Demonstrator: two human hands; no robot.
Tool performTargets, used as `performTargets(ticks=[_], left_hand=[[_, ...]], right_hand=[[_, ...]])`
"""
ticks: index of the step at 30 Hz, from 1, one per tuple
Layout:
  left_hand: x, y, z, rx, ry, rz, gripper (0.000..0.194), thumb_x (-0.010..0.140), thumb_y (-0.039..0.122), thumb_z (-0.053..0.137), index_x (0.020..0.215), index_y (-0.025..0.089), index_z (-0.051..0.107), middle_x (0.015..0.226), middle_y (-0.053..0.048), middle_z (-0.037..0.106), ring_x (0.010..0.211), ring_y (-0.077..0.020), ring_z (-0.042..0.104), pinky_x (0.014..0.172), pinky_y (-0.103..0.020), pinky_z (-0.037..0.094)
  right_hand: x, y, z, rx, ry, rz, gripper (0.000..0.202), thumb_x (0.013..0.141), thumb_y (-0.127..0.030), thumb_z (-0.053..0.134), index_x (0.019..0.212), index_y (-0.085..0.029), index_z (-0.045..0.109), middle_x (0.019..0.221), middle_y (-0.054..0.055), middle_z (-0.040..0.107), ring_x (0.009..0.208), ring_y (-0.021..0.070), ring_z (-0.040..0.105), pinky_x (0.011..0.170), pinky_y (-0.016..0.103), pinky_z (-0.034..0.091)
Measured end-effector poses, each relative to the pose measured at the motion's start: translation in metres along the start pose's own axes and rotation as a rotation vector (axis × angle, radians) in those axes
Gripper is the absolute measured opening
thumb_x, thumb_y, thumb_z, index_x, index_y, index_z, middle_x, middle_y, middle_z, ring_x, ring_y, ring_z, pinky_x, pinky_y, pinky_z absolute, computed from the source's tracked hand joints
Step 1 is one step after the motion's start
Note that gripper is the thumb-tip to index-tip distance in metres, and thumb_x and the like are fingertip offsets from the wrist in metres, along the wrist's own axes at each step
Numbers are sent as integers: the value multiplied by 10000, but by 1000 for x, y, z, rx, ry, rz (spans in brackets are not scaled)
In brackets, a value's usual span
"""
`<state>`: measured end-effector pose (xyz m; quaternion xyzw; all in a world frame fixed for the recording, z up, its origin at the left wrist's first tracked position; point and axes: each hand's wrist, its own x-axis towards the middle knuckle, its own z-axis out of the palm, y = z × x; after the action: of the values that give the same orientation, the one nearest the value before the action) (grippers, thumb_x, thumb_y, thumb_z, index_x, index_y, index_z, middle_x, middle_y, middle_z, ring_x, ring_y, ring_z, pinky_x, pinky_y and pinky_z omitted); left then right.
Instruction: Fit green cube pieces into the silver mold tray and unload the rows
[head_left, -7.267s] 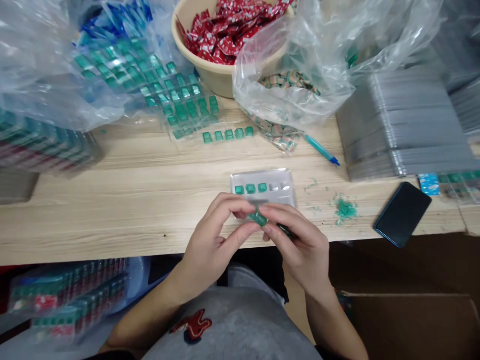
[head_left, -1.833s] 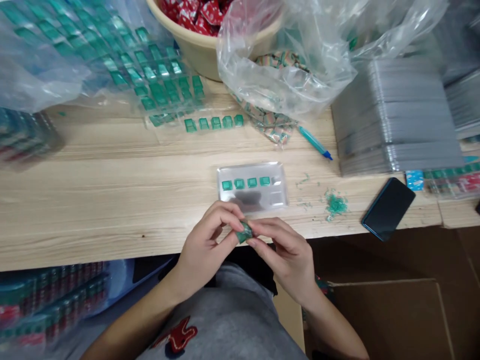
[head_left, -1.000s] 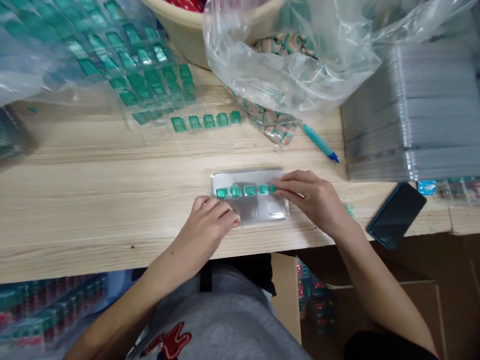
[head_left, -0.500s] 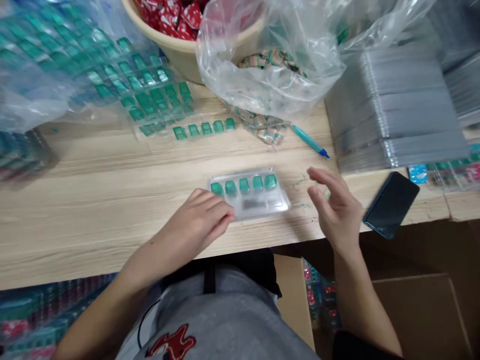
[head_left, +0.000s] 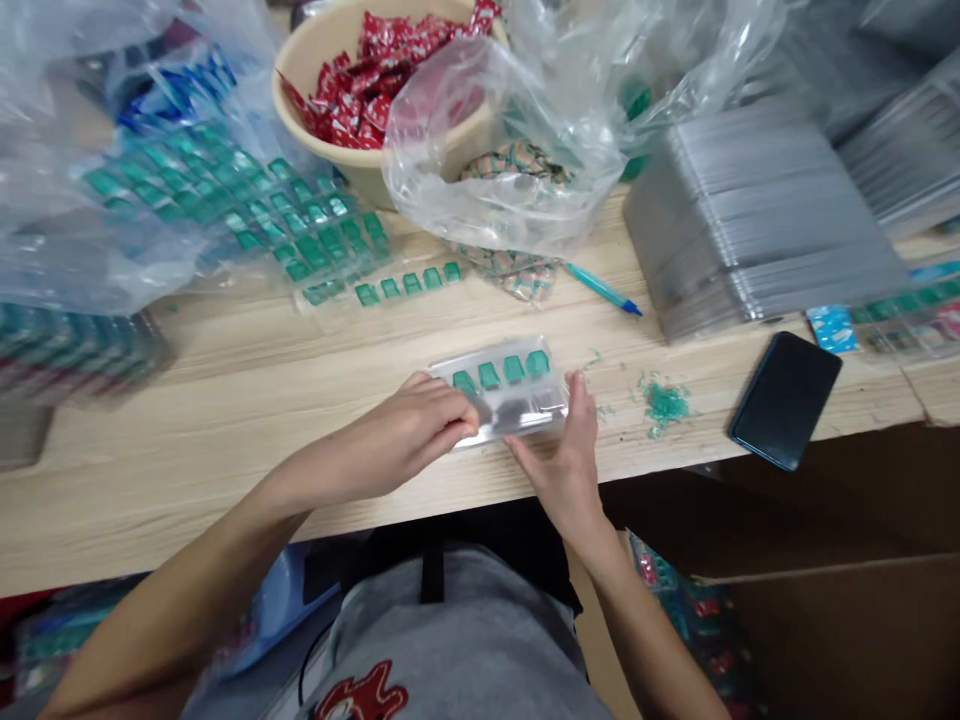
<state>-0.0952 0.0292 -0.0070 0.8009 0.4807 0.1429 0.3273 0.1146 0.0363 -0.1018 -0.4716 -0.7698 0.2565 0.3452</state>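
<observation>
A shallow clear plastic tray (head_left: 536, 405) lies on the table in front of me, with a row of green translucent pieces (head_left: 489, 376) along its far side. My left hand (head_left: 431, 425) is closed at the tray's left end, thumb and forefinger pinched at the near edge; it covers part of that end. Around the near right corner, my right hand (head_left: 566, 450) has its thumb at the front edge and its fingers at the right edge, touching the tray. To the right of this hand is a small heap of green plastic bits (head_left: 666, 402).
Behind the tray are a loose row of green pieces (head_left: 410, 284), a blue pen (head_left: 604, 290), a clear bag (head_left: 517, 200) of patterned packets and a tan bowl (head_left: 367, 160) of red packets. Stacked clear trays (head_left: 772, 220) and a phone (head_left: 786, 400) sit at right.
My right hand has come in from the right to the tray's right corner. My left hand stays at the left end. The view has shifted slightly, showing the green bits uncovered.
</observation>
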Motion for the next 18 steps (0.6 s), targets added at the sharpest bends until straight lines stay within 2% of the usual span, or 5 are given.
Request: performTargets(ticks=[4, 7, 10, 14, 18], left_hand=[[-6, 3, -17, 55, 111, -2, 210, 1006, 248, 391, 877, 191, 546, 793, 7, 580, 767, -143, 537, 755, -276, 392], [-15, 8, -21, 55, 181, -6, 150, 989, 216, 435, 900, 190, 552, 827, 0, 591, 812, -145, 534, 749, -256, 407], [-27, 15, -13, 45, 240, -10, 136, 980, 175, 434, 905, 180, 548, 838, -12, 598, 828, -147, 540, 762, -255, 429], [-42, 16, 7, 137, 405, 19, 127, 959, 228, 520, 1051, 145, 548, 965, -67, 626, 919, -173, 563, 801, -270, 474], [-57, 8, 8, 422, 594, 72, 165, 947, 70, 457, 1047, 134, 571, 917, -73, 638, 857, -167, 571, 762, -263, 483]], right_hand=[[4, -6, -10, 7, 146, -48, 881, 843, -317, 664, 1527, -327, 109, 1394, 155, 422, 1291, 329, 436, 1046, 598, 390], [14, -12, -21, 99, 175, -68, 630, 869, -238, 635, 1431, -318, 362, 1153, 86, 566, 984, 206, 614, 884, 414, 542], [25, -15, -29, 158, 166, -103, 311, 880, -222, 624, 1182, -258, 558, 873, 6, 612, 721, 130, 626, 693, 280, 564], [34, -21, -35, 44, 153, -290, 66, 876, -243, 640, 897, -220, 582, 716, -29, 629, 627, 105, 630, 599, 208, 523], [37, -33, -34, -25, 143, -407, 66, 915, -244, 587, 968, -209, 602, 767, -7, 685, 685, 112, 680, 643, 204, 531]])
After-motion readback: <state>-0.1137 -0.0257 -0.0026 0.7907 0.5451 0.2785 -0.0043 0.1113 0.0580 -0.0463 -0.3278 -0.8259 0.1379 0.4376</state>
